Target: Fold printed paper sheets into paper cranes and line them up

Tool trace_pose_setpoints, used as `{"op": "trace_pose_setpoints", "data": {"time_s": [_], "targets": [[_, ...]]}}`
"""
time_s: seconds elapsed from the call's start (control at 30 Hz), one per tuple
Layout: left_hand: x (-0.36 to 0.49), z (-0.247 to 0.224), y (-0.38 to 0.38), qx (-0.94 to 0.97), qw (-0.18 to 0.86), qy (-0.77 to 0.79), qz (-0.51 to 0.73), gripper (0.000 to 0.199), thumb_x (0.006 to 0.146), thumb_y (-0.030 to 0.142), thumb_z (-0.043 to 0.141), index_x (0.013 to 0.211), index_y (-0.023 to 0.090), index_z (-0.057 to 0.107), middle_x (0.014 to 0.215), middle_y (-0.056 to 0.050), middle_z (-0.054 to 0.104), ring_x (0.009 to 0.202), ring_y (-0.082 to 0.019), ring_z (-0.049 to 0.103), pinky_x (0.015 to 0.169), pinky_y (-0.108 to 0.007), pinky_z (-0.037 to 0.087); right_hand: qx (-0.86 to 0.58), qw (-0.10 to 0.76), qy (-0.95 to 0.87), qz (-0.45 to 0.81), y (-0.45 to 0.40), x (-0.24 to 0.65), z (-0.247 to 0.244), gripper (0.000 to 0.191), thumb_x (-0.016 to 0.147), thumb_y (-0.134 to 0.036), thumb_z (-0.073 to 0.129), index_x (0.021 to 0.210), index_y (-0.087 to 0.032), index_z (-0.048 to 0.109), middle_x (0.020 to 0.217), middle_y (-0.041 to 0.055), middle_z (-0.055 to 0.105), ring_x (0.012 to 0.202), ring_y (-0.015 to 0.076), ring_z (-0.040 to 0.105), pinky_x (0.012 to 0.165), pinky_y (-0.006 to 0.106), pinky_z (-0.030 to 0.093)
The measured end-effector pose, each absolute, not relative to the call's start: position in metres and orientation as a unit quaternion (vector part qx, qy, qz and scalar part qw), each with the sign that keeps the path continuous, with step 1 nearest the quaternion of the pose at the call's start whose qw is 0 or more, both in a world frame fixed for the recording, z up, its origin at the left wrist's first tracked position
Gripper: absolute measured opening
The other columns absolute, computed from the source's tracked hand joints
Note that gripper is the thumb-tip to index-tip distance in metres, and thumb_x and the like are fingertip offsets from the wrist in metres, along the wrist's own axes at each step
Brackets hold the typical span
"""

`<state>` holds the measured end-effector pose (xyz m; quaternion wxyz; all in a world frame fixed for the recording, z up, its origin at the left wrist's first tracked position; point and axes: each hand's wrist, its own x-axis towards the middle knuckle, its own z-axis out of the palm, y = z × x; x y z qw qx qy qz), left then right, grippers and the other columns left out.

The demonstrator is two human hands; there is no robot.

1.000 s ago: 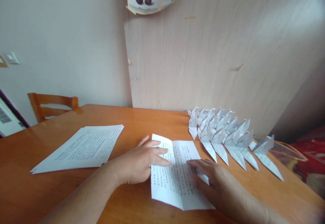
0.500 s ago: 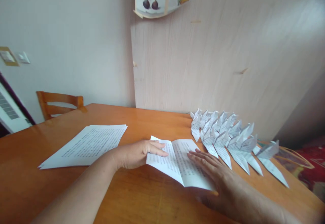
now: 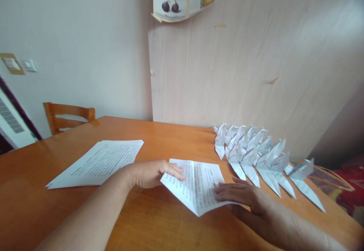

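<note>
A printed sheet of paper (image 3: 196, 184) with a crease down its middle lies between my hands, its two halves sloping up from the fold like a shallow valley. My left hand (image 3: 156, 172) grips the left edge, fingers on the printed face and thumb hidden. At the right edge, my right hand (image 3: 244, 200) has its fingers over the print and its thumb below the paper. Just beyond that hand stand several folded paper pieces (image 3: 263, 156) in rows, with pointed tips and upright flaps, also printed.
A stack of printed sheets (image 3: 99, 163) lies at the left on the orange wooden table (image 3: 153, 224). A wooden chair (image 3: 69, 116) stands past the far left edge. Pale panelling (image 3: 213, 76) backs the table, and a picture of fruit (image 3: 190, 0) hangs there.
The paper has turned slightly, its crease now nearly straight away from me and its near end lower. My right hand has shifted a little to the right with its edge.
</note>
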<state>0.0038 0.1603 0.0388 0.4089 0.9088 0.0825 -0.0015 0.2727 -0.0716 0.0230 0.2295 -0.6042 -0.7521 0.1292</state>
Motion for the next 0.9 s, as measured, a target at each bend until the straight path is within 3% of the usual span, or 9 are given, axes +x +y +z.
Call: {"op": "trace_pose_setpoints", "data": {"time_s": [0.1, 0.23, 0.33, 0.43, 0.63, 0.7, 0.77, 0.83, 0.9], "targets": [[0.004, 0.042, 0.160, 0.901, 0.425, 0.083, 0.007, 0.029, 0.094, 0.040, 0.061, 0.121, 0.036, 0.070, 0.134, 0.000, 0.065, 0.128, -0.023, 0.057, 0.112, -0.044, 0.039, -0.607, 0.242, -0.738, 0.166, -0.070, 0.268, 0.035, 0.027, 0.100, -0.032, 0.048, 0.114, -0.035, 0.071, 0.111, -0.0012, 0.074, 0.110, 0.0229, 0.066, 0.101, 0.039, 0.050], [0.005, 0.047, 0.155, 0.876, 0.471, 0.104, 0.001, 0.034, 0.090, 0.048, 0.062, 0.118, 0.030, 0.071, 0.120, 0.001, 0.073, 0.116, -0.023, 0.063, 0.103, -0.039, 0.048, -0.620, 0.249, -0.709, 0.223, -0.068, 0.265, 0.041, 0.028, 0.101, -0.038, 0.045, 0.093, -0.029, 0.070, 0.090, -0.0013, 0.072, 0.090, 0.0199, 0.067, 0.082, 0.031, 0.054], [0.006, 0.050, 0.151, 0.859, 0.502, 0.100, -0.013, 0.037, 0.090, 0.050, 0.061, 0.119, 0.028, 0.070, 0.120, -0.001, 0.072, 0.115, -0.024, 0.064, 0.100, -0.037, 0.049, -0.633, 0.278, -0.677, 0.253, -0.065, 0.265, 0.036, 0.034, 0.102, -0.043, 0.043, 0.085, -0.024, 0.066, 0.081, -0.0005, 0.068, 0.076, 0.0178, 0.062, 0.068, 0.028, 0.051], [0.006, 0.050, 0.151, 0.863, 0.483, 0.144, 0.020, 0.045, 0.089, 0.052, 0.062, 0.126, 0.026, 0.066, 0.126, -0.005, 0.069, 0.117, -0.026, 0.062, 0.098, -0.037, 0.049, -0.631, 0.319, -0.647, 0.286, -0.058, 0.264, 0.026, 0.037, 0.101, -0.049, 0.043, 0.086, -0.022, 0.065, 0.081, 0.0009, 0.067, 0.074, 0.0181, 0.060, 0.065, 0.028, 0.049], [0.014, 0.041, 0.149, 0.854, 0.408, 0.276, 0.166, 0.090, 0.086, 0.052, 0.067, 0.156, 0.021, 0.020, 0.116, -0.011, 0.069, 0.099, -0.024, 0.067, 0.090, -0.042, 0.051, -0.644, 0.375, -0.581, 0.328, -0.045, 0.265, 0.009, 0.038, 0.098, -0.053, 0.044, 0.093, -0.020, 0.063, 0.086, 0.0045, 0.068, 0.078, 0.0207, 0.063, 0.066, 0.031, 0.052], [0.021, 0.040, 0.142, 0.862, 0.317, 0.300, 0.259, 0.081, 0.086, 0.050, 0.067, 0.152, 0.021, 0.029, 0.129, -0.014, 0.062, 0.108, -0.025, 0.063, 0.094, -0.044, 0.050, -0.652, 0.395, -0.566, 0.315, -0.044, 0.266, 0.006, 0.034, 0.097, -0.051, 0.048, 0.092, -0.020, 0.061, 0.085, 0.0045, 0.067, 0.076, 0.0205, 0.062, 0.065, 0.031, 0.051], [0.028, 0.040, 0.130, 0.867, 0.179, 0.287, 0.366, 0.060, 0.089, 0.042, 0.065, 0.141, 0.021, 0.045, 0.133, -0.014, 0.059, 0.122, -0.028, 0.056, 0.104, -0.048, 0.043, -0.654, 0.416, -0.549, 0.311, -0.043, 0.268, 0.004, 0.031, 0.095, -0.049, 0.051, 0.089, -0.020, 0.060, 0.082, 0.0040, 0.067, 0.074, 0.0200, 0.061, 0.062, 0.030, 0.050], [0.032, 0.042, 0.115, 0.878, 0.074, 0.225, 0.415, 0.040, 0.092, 0.034, 0.062, 0.129, 0.022, 0.055, 0.126, -0.010, 0.064, 0.119, -0.026, 0.057, 0.104, -0.048, 0.043, -0.654, 0.432, -0.533, 0.319, -0.042, 0.270, 0.003, 0.030, 0.094, -0.049, 0.054, 0.088, -0.020, 0.059, 0.082, 0.0039, 0.067, 0.074, 0.0203, 0.062, 0.062, 0.030, 0.050], [0.035, 0.042, 0.100, 0.908, 0.045, 0.131, 0.396, 0.031, 0.093, 0.028, 0.059, 0.124, 0.023, 0.059, 0.121, -0.007, 0.067, 0.114, -0.024, 0.060, 0.102, -0.044, 0.045, -0.654, 0.440, -0.520, 0.329, -0.041, 0.270, 0.003, 0.030, 0.093, -0.050, 0.054, 0.090, -0.020, 0.059, 0.084, 0.0041, 0.068, 0.075, 0.0215, 0.063, 0.063, 0.031, 0.051]]}}
